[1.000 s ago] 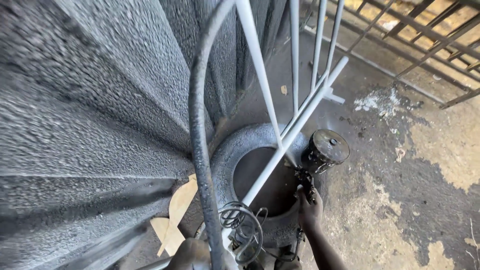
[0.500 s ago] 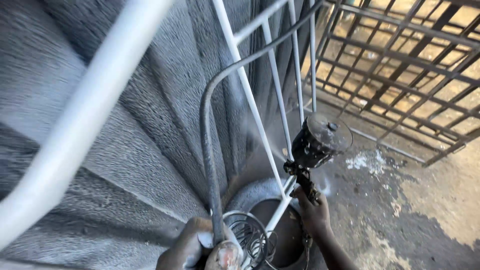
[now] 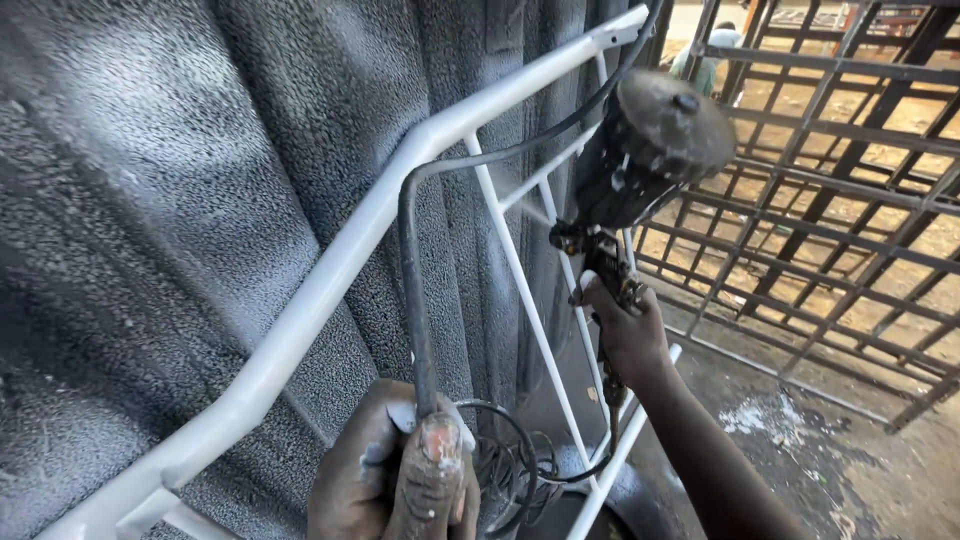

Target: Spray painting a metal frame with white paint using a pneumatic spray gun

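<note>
Against the speckled wall (image 3: pixel 150 200), the right hand (image 3: pixel 628 335) grips a spray gun (image 3: pixel 640 160) aimed seemingly at a white frame (image 3: pixel 330 280); the left hand (image 3: pixel 395 480) clasps the hose (image 3: pixel 412 300).

- Bright daylight from the upper right, flooding the ground behind the dark metal grille (image 3: pixel 850 190); sandy patches there close to washed out.
- Dimmer and flatter on the left, over the speckled grey wall (image 3: pixel 150 200); no hard shadows on it.
- Soft sheen along the white-painted frame (image 3: pixel 330 270).
- Spray gun (image 3: pixel 640 150) dark against the glare, its cup slightly soft.
- Left hand (image 3: pixel 395 480) at the bottom edge very close and a little blurred; right hand (image 3: pixel 625 335) sharper.
- Wide-angle bending of straight bars toward the edges.
</note>
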